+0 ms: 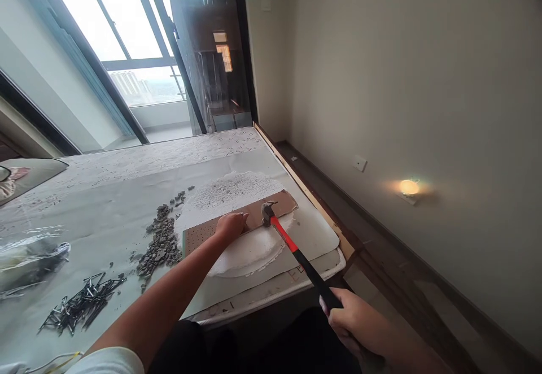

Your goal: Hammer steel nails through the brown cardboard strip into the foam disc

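Note:
My right hand [349,314] grips the black handle end of a claw hammer [292,244] with a red section below its metal head. The hammer's head is over a brown board [258,211], close to my left hand [231,226]. That hand rests on the board with its fingers closed; whatever they may hold is hidden. Rows of small holes run through the board's left part. Under and around the board lies a pale slab [249,252] with a rough, grainy surface beyond it.
Grey rubble [160,244] lies left of the board. Loose nails [82,303] are heaped nearer me, and a clear plastic bag [31,264] sits at far left. A wooden edge [305,187] borders the covered surface on the right, below a wall with a lit night light [409,187].

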